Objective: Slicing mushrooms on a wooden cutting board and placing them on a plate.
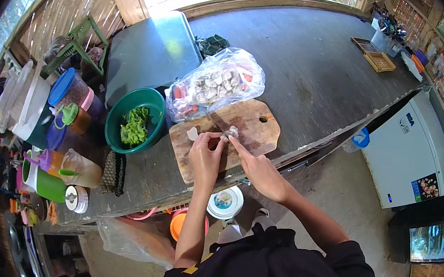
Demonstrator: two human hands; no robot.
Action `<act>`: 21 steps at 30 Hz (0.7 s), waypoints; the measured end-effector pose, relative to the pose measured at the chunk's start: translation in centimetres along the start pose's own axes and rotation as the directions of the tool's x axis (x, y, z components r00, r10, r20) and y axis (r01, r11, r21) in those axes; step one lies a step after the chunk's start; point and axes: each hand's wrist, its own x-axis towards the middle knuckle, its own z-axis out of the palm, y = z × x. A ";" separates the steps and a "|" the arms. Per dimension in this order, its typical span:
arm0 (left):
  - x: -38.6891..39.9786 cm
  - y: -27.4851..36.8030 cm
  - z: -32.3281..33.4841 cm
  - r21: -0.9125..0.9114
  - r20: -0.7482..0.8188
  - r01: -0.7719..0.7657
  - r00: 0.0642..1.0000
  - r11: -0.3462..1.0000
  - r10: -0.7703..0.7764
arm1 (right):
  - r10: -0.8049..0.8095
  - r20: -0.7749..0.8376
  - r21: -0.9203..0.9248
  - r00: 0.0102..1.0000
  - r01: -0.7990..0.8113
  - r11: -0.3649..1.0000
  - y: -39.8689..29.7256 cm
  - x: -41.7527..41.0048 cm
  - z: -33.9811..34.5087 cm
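A wooden cutting board (254, 134) with a hole at its right end lies at the counter's front edge. My right hand (255, 163) grips a knife (219, 121), its blade pointing away from me over the board. Against the blade, my left hand (206, 152) pinches a small pale piece of food, perhaps mushroom or meatball; the fingers partly hide it. Pale cut bits (234, 130) lie right of the blade, and a flat white piece (192, 134) rests left of my left hand. Just behind the board sits a clear plastic bag (252, 63) holding several greyish-white pieces and some red-orange ones.
Left of the board stands a green bowl (111, 136) with leafy greens (135, 127). Squeeze bottles (78, 118), a lidded jar (76, 198) and tubs crowd the counter's left end. A bamboo box (374, 54) lies far right. Below are a white-lidded bucket (225, 203) and a white freezer (406, 154).
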 end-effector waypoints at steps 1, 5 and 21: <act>-0.1 0.1 -0.1 0.000 -0.001 -0.002 1.000 1.000 0.002 | -0.003 -0.003 0.049 1.000 0.004 0.999 0.1 0.0 -0.1; -0.1 0.0 -0.1 -0.035 -0.005 0.033 0.999 0.999 -0.033 | 0.032 0.038 0.133 0.999 -0.037 0.990 -0.7 0.1 -1.4; -0.1 0.6 -0.1 -0.073 -0.005 0.064 0.998 0.995 -0.065 | -0.006 -0.013 0.083 1.000 0.007 0.997 -0.9 -0.9 -0.7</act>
